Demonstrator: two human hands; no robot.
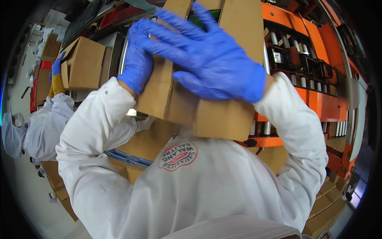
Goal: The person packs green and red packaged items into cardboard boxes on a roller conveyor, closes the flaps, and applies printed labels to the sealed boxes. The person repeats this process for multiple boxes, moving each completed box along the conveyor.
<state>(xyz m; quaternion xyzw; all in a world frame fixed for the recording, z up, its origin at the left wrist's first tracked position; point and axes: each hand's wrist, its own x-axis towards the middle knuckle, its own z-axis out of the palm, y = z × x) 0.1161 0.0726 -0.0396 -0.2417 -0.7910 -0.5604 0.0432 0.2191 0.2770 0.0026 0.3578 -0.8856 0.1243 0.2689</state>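
A brown cardboard box (224,121) sits before me on the roller line, with a gap between its top flaps. Something green (197,21) shows through that gap, too covered to name. My right hand (210,59), in a blue glove, is spread flat over the flaps with fingers apart, slightly blurred by motion. At the box's left side is my gloved left hand (138,58), its palm against the cardboard. The right hand's fingers overlap the left hand's fingertips, so its grip is hard to judge.
To my right stands an orange roller machine (317,101) with metal rollers (274,38). On the left, a co-worker's blue-gloved hand (56,64) touches another carton (86,65). A black keyboard (82,22) lies at upper left. Several cartons (325,206) are at lower right.
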